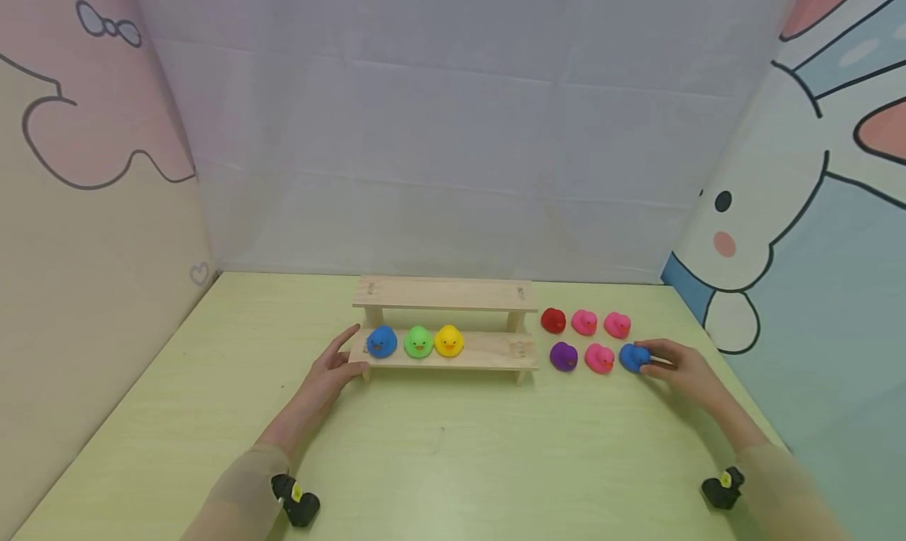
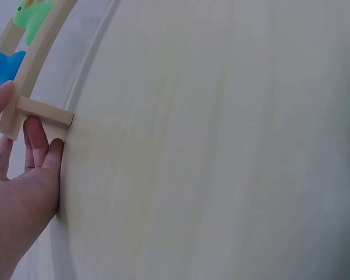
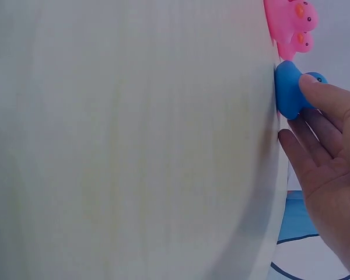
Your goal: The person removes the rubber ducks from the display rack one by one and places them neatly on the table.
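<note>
A two-step wooden shelf [image 1: 446,293] stands at the back of the table. On its lower step sit a blue duck [image 1: 381,342], a green duck [image 1: 418,342] and a yellow duck [image 1: 449,341], side by side. My left hand [image 1: 336,366] grips the left end of that step; the left wrist view shows the thumb [image 2: 1,100] at the board's edge and other fingers beneath it. Right of the shelf, my right hand [image 1: 681,369] holds another blue duck [image 3: 289,90] between thumb and fingers, low at the table surface.
Beside the held duck are a purple duck [image 1: 564,356] and a pink duck [image 1: 599,358]. Behind them sit a red duck [image 1: 554,321] and two more pink ducks [image 1: 584,322]. A pale curtain [image 1: 453,132] hangs behind the table [image 1: 439,462], with cartoon-printed panels on both sides.
</note>
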### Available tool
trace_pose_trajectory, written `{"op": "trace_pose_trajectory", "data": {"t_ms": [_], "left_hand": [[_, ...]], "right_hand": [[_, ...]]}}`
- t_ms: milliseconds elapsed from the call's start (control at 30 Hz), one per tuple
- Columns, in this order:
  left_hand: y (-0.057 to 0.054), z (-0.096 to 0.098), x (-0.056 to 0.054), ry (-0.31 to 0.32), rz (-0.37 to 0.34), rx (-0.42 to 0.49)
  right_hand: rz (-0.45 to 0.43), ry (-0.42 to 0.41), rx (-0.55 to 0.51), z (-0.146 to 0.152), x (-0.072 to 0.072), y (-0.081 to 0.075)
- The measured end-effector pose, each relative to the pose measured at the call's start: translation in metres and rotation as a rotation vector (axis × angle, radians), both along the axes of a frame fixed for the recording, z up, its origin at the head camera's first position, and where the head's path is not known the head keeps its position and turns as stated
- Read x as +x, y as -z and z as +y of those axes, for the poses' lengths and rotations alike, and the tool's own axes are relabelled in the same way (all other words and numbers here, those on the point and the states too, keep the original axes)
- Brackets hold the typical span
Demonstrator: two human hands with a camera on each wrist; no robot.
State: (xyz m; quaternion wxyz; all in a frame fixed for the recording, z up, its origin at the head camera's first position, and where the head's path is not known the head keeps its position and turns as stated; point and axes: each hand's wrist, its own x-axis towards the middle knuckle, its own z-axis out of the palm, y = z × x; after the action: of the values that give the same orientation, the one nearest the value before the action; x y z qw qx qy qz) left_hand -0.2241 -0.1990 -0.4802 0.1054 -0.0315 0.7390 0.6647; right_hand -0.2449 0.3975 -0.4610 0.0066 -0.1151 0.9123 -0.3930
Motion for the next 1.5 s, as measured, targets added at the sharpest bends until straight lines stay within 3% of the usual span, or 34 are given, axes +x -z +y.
{"op": "trace_pose_trajectory", "data": {"t_ms": [600, 833, 1200, 1500], "left_hand": [[-0.003, 0.000, 0.003, 0.008, 0.000, -0.003], [-0.003, 0.000, 0.002, 0.009, -0.004, -0.006], [-0.002, 0.000, 0.001, 0.006, 0.003, -0.002], [0.000, 0.000, 0.001, 0.007, 0.006, 0.000]], "right_hand": [[-0.044, 0.014, 0.040, 0.003, -0.001, 0.000], [0.001, -0.010, 0.001, 0.002, 0.002, -0.003], [0.099, 0.031, 0.035, -0.003, -0.004, -0.021], [0.142, 0.021, 0.036, -0.024, -0.010, -0.041]]}}
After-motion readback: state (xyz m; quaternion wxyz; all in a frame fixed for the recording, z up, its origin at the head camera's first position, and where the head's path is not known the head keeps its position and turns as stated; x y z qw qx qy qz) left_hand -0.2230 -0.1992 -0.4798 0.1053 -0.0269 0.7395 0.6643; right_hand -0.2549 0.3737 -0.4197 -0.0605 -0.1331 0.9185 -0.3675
